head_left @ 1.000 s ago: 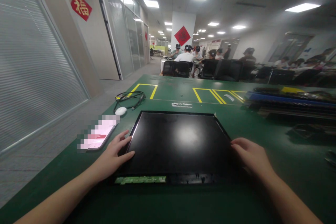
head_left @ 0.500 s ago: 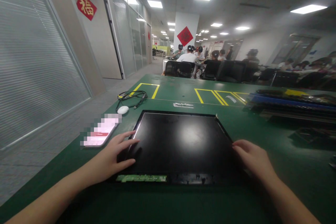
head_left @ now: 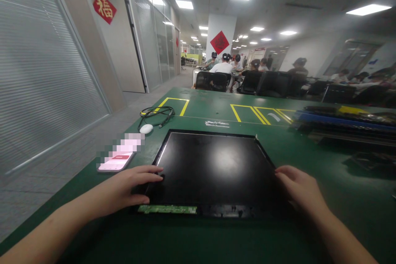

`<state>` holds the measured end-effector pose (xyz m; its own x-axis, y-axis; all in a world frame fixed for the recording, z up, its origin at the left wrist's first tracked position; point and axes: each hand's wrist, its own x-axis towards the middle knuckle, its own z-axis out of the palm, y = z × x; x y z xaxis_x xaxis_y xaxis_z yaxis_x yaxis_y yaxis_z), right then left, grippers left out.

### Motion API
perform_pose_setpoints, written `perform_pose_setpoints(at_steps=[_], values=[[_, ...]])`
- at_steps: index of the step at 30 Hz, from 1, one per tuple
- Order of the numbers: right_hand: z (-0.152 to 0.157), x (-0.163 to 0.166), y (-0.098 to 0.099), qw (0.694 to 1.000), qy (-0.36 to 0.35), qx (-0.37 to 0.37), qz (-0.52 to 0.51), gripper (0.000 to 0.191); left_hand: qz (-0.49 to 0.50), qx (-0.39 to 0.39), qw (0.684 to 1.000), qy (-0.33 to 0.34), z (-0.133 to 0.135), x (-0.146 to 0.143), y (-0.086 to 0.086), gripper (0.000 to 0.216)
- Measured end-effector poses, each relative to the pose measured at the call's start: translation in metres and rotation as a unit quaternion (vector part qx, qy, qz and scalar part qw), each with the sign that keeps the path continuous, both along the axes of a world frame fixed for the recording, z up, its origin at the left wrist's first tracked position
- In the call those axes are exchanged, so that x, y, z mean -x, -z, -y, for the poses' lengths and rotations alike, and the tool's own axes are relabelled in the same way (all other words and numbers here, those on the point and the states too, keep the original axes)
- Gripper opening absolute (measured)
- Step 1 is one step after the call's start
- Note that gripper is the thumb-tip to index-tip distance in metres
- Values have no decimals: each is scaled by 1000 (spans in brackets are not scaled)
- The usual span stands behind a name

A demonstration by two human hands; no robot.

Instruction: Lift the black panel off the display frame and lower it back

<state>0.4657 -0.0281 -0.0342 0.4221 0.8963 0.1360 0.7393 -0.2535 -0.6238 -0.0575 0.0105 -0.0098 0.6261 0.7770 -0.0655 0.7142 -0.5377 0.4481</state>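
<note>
A black flat display panel [head_left: 204, 169] in a dark frame lies on the green table [head_left: 198, 239], glossy with a bright reflection. A green circuit board strip [head_left: 167, 209] runs along the left part of its near edge. My left hand [head_left: 133, 185] rests at the panel's left edge, fingers stretched out over the border and thumb apart near the lower left corner. At the right edge, my right hand [head_left: 297, 183] has its thumb and fingers closed on the frame; the fingertips underneath are hidden.
To the left lie a lit phone [head_left: 119, 159], a white oval object [head_left: 146, 128] and a coiled black cable [head_left: 159, 115]. Stacked blue and black parts [head_left: 340, 119] stand at the right. Several people [head_left: 224, 64] sit beyond the table, among black chairs [head_left: 272, 82].
My left hand has slid slightly back and toward the left on the panel's edge, its thumb drawing nearer the corner. My right hand and the panel stay nearly in place.
</note>
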Motion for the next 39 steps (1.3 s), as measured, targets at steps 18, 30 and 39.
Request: perform_pose_setpoints(at_steps=[18,30,39], values=[[-1,-2,0,1000,5,-2,14,36,38,-28,998,51,6,-11,-5,38],[-1,-1,1,1000,-2,-2,0,34,40,-114,991,-58,5,-11,8,36],[-1,2,2,1000,-16,-18,-5,29,36,-176,980,-83,-9,-3,30,40]])
